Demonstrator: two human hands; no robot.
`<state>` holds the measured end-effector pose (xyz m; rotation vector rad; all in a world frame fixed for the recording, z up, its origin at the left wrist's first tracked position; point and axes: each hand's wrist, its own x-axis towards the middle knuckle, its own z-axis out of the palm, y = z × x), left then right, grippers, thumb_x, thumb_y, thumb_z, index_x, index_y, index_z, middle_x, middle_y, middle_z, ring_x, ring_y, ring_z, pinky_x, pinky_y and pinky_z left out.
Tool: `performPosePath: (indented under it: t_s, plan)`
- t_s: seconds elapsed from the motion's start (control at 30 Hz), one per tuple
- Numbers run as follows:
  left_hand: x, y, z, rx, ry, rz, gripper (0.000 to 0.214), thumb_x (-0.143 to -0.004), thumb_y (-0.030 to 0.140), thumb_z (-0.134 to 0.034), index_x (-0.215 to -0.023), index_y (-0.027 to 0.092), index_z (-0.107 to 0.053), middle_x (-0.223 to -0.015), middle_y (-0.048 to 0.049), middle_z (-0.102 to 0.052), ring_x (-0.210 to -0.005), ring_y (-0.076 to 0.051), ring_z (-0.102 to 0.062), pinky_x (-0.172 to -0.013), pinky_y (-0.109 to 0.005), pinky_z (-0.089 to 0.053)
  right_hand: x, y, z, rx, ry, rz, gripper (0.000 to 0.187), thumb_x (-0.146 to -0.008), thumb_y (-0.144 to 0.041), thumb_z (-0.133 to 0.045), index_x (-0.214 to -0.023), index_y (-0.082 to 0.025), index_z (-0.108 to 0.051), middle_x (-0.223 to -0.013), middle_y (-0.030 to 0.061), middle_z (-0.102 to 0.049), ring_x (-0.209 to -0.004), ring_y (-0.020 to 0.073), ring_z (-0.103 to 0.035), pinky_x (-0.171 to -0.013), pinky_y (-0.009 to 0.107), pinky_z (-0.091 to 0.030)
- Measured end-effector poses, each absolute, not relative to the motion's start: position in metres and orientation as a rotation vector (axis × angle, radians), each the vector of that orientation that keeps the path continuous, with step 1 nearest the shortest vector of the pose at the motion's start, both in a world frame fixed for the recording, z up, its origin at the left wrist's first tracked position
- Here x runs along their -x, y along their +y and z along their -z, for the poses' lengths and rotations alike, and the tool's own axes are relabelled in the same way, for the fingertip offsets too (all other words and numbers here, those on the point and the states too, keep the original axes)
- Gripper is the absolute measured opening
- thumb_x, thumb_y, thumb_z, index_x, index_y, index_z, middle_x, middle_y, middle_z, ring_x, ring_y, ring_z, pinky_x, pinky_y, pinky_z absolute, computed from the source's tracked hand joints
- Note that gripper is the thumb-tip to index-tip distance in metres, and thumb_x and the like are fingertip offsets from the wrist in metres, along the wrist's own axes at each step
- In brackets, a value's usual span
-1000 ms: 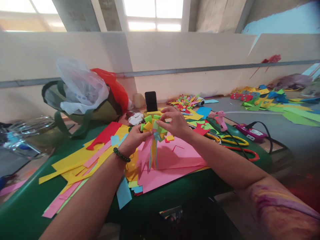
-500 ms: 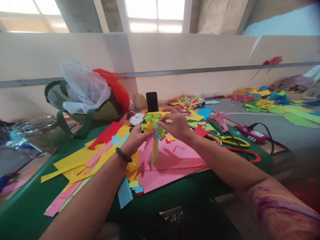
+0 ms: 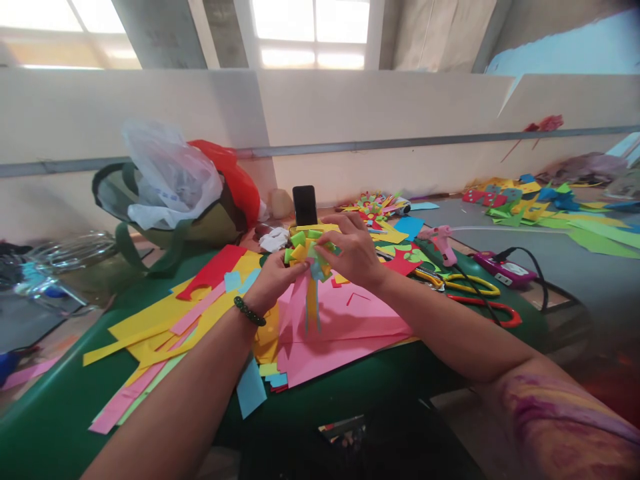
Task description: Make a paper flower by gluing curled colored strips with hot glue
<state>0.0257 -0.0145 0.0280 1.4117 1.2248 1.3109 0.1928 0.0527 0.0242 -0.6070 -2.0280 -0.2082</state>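
Observation:
A paper rosette (image 3: 301, 251) of looped green, yellow and light blue strips is held up over the middle of the table, with pink, yellow and blue tails hanging below it. My left hand (image 3: 274, 279), a green bead bracelet at its wrist, grips the rosette's left lower side with the thumb in front. From the right, my right hand (image 3: 356, 252) pinches the loops with thumb and forefinger; its other fingers are raised. The exact strip in that pinch is too small to make out. Large pink paper sheets (image 3: 345, 333) lie beneath.
Yellow paper pieces (image 3: 135, 327) and strips lie left. A black phone (image 3: 305, 205) stands behind the rosette. To the right are a pink glue gun (image 3: 442, 244), yellow-handled scissors (image 3: 475, 285), a red handle (image 3: 507, 320) and a purple box (image 3: 504, 268) with a cable. A bag (image 3: 200, 223) sits back left.
Both hands stay on the rosette with almost the same grip. The hanging tails have shifted slightly, and the whole view has moved a little.

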Motion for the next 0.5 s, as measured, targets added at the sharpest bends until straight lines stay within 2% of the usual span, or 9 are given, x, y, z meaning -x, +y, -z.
performPosePath:
  t_s: [0.5]
  plan:
    - [-0.0244,-0.0116,-0.023,-1.512,1.25,-1.31,0.029,-0.06,0.039,-0.077,-0.065,0.018,-0.057,-0.059,0.006,-0.049,-0.057,-0.009,-0.039,-0.056,-0.025,-0.034,-0.1908,0.0604,-0.0221,0.673,-2.042,0.062,0.012,-0.078,-0.028,-0.073,-0.076,-0.022,-0.063,-0.115,0.0108,-0.067,-0.114,0.0291,-0.055,-0.102,0.049,-0.042]
